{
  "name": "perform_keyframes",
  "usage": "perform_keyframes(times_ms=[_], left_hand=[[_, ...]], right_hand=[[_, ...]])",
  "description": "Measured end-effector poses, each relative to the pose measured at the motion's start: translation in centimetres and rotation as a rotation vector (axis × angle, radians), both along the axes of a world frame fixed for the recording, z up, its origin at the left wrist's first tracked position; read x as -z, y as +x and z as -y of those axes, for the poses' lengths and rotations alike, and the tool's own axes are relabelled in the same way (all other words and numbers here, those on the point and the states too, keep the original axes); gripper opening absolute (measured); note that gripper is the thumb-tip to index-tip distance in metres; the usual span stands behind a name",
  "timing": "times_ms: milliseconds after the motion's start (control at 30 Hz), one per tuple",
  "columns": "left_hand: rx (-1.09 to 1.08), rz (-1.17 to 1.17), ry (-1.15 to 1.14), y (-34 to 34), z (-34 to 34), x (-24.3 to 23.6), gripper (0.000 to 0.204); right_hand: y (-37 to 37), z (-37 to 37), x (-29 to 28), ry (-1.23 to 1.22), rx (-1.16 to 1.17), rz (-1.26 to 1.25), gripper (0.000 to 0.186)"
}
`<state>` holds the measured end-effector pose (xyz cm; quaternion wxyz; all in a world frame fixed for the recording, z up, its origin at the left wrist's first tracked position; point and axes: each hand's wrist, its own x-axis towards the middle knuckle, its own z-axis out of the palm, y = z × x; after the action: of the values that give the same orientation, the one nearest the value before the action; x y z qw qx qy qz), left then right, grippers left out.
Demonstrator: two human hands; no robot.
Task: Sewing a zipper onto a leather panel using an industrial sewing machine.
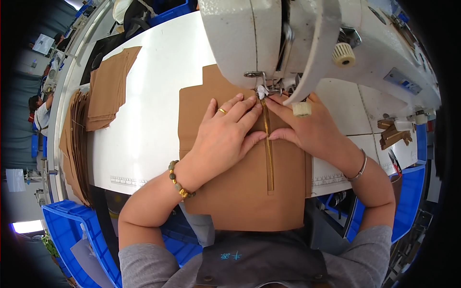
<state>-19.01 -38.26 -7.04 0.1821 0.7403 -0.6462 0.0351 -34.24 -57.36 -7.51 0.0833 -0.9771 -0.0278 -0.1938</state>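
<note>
A brown fabric panel (230,187) lies flat on the white table under the head of a white sewing machine (331,29). Down its middle runs a gold-toothed zipper (270,165). My left hand (228,129) rests flat on the panel to the zipper's left, fingers spread, the thumb touching the teeth. On the other side my right hand (307,122) presses the cloth, its thumb meeting the zipper too. Fingertips of both hands are close to the presser foot (273,89). The machine's arm and a cream knob (301,110) partly cover my right hand.
Stacked brown panels (108,91) lie at the left, and more brown pieces (74,149) hang over the table's left edge. Small brown strips (394,134) sit at the far right near red-handled scissors (395,163). Blue crates (79,225) stand below the table.
</note>
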Motion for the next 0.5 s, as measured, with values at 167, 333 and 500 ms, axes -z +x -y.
perform_keyframes(times_ms=[167,333,500], left_hand=[[0.002,0.025,-0.005,0.0,0.0,0.1,0.053],[0.000,0.030,-0.022,0.0,0.0,0.1,0.052],[0.001,0.051,0.000,-0.1,-0.2,-0.1,0.052]], right_hand=[[-0.3,2.4,-2.5,0.037,0.186,0.205,0.029],[-0.1,2.8,-3.5,0.439,0.242,0.360,0.013],[-0.1,2.4,-3.4,0.524,0.233,0.368,0.013]])
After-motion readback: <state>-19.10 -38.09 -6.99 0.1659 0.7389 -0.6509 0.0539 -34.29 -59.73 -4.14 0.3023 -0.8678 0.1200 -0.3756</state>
